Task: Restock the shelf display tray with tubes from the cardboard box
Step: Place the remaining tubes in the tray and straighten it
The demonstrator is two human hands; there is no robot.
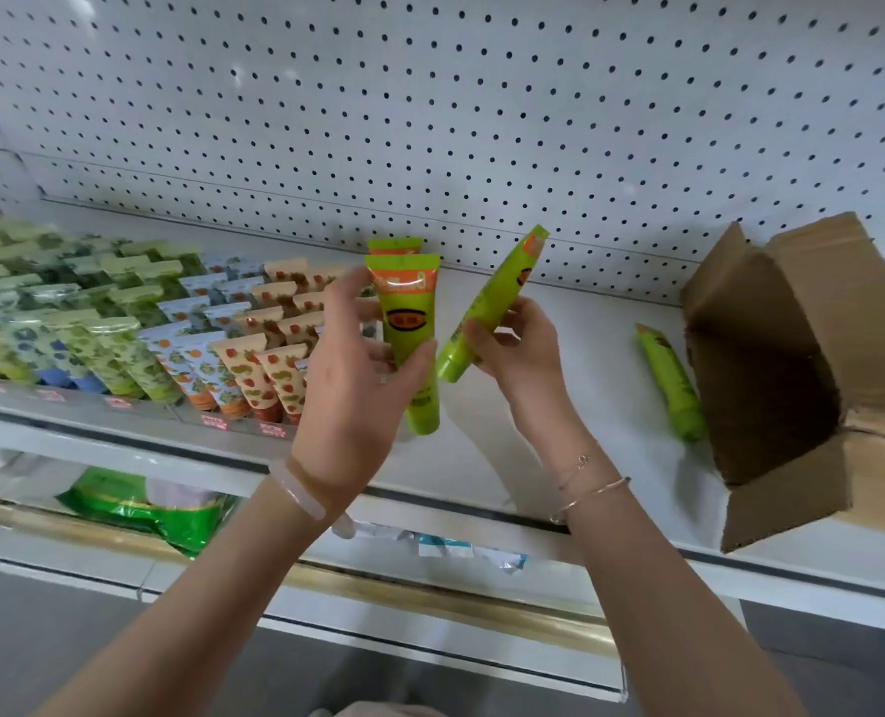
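Left hand [357,375]: closed around upright green tube [410,333], cap end down, crimped orange end up; a second like tube [396,245] just behind it, grip on that one not clear
Right hand [518,349]: fingers clamped on tilted green tube [492,302], cap low toward the left hand, crimp pointing up and right
Display tray [181,412]: on the shelf at left, packed with rows of patterned tubes [243,364] leaning back; free place seems to be at its right end, behind the left hand, partly hidden
Cardboard box [771,364]: open, lying on the shelf at right, inside too dark to count
Loose tube [670,382]: flat on the shelf [585,323], just beside the box
Step in hand: likely setting held tubes into the tray
To do well: turn every tube cap down and label to front, same lean as neighbours; place one at a time; push gently so the standing rows do not topple; collect the loose one after
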